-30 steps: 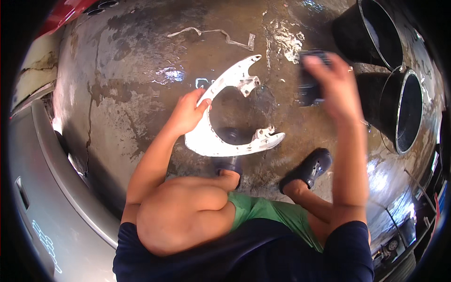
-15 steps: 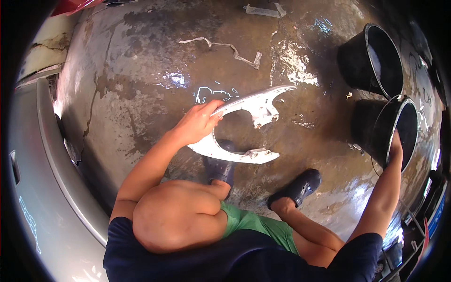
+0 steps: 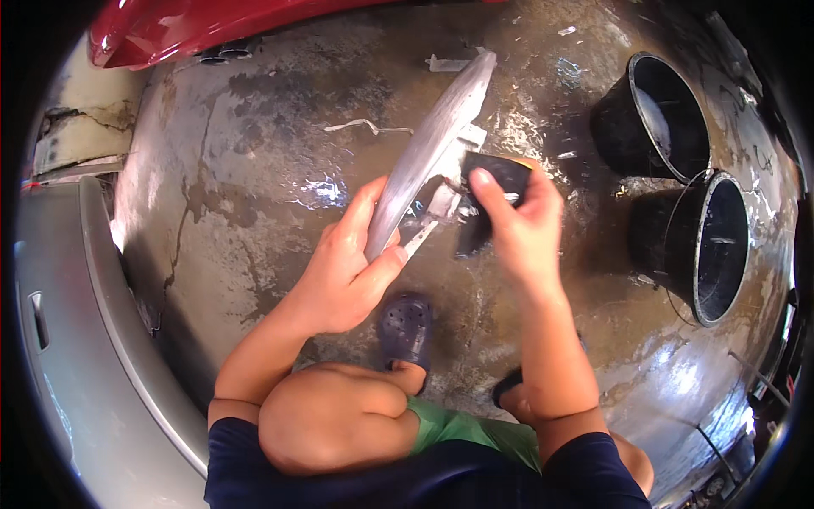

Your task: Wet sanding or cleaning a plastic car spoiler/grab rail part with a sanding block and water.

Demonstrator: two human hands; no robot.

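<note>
My left hand [image 3: 349, 270] is closed around the lower end of a curved white plastic panel [image 3: 432, 140], which is tilted up on edge with mounting tabs on its inner side. Between the thumb and fingers of my right hand [image 3: 527, 225] is a dark, bendable sheet [image 3: 502, 176] that looks like wet sandpaper, with a bit of yellow at its edge. The sheet is right beside the panel's inner tabs; whether it touches them is hard to make out. Part of the panel's lower arm is hidden behind my left hand.
Two black buckets stand at the right, the nearer bucket [image 3: 678, 242] with water and a wire handle, the farther bucket [image 3: 627, 127] with something whitish inside. A silver car panel [image 3: 76, 339] runs along the left. Red bodywork [image 3: 212, 30] is at the far left. The concrete floor [image 3: 254, 195] is wet.
My right hand has come out of the nearer bucket with the dark sheet and moved left to the panel. My left hand has turned the panel up on edge.
</note>
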